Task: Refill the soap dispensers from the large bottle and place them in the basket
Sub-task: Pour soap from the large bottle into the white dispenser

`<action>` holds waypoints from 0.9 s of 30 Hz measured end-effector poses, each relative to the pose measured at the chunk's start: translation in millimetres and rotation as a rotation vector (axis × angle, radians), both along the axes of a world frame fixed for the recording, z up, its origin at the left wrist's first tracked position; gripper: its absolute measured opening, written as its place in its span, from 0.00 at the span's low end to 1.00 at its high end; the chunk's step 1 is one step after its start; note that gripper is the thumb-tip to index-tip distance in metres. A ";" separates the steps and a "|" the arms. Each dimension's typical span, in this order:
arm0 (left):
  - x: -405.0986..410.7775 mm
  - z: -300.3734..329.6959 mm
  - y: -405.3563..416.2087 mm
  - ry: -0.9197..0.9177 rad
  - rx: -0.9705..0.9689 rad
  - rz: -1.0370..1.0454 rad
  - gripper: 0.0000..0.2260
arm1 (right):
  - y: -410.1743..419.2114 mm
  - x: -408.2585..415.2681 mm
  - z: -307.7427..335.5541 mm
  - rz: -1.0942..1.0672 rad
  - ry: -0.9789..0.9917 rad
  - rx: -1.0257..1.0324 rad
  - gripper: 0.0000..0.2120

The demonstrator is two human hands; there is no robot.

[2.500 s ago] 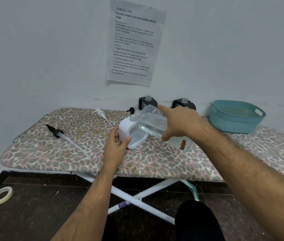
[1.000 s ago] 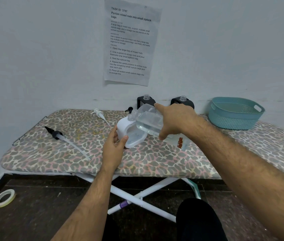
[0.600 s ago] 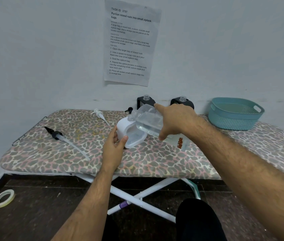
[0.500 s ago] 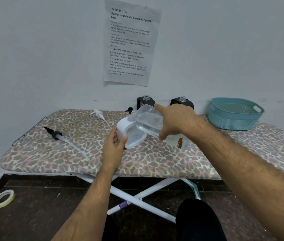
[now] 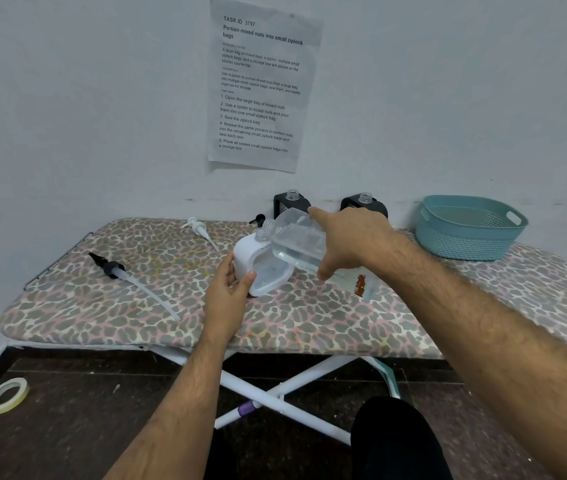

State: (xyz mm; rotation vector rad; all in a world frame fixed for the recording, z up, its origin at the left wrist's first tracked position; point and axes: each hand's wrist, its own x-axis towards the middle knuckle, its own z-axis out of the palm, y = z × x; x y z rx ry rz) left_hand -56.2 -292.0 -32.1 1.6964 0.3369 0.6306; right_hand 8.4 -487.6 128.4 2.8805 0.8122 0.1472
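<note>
Almost nothing changes in last 2.5 s: right hand (image 5: 351,245) keeps large bottle (image 5: 297,242) tilted, mouth at white dispenser (image 5: 259,266), left hand (image 5: 228,296) wrapped round it on ironing board (image 5: 102,306). Filling continues, approx. Basket (image 5: 469,233) has 0 dispensers.

Looked like a bare room in a home set up for recording tasks, plain pale wall (image 5: 67,98), printed task sheet (image 5: 261,84) taped up, leopard-print ironing board (image 5: 310,320) used as a bench, dark tiled floor (image 5: 67,427), tape roll (image 5: 6,395) lying there
</note>
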 end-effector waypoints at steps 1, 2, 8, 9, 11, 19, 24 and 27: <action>-0.1 0.2 -0.3 -0.004 0.001 -0.001 0.28 | 0.0 0.0 0.1 0.001 0.000 0.001 0.52; -0.2 0.4 -0.5 -0.007 0.003 -0.001 0.27 | -0.1 -0.1 0.4 0.002 -0.001 0.003 0.52; -1.2 0.2 0.0 -0.009 -0.005 -0.006 0.27 | -0.4 -1.0 0.8 0.001 0.000 0.002 0.52; -1.2 0.5 -0.1 -0.009 -0.010 -0.007 0.27 | -0.2 -1.1 0.8 0.002 0.001 0.003 0.51; -1.3 0.9 -0.2 -0.011 -0.011 -0.008 0.27 | -0.1 -1.2 1.1 0.002 0.003 0.003 0.51; -2.8 2.0 -1.4 -0.011 -0.011 -0.005 0.27 | 0.6 -0.6 1.2 0.003 -0.003 -0.003 0.51; -3.4 3.1 -1.8 -0.009 -0.018 -0.006 0.27 | 0.5 -0.4 1.4 -0.003 -0.001 -0.007 0.51; -3.8 4.0 -2.4 -0.012 -0.023 -0.008 0.27 | 0.9 -0.2 1.7 -0.004 0.001 -0.006 0.51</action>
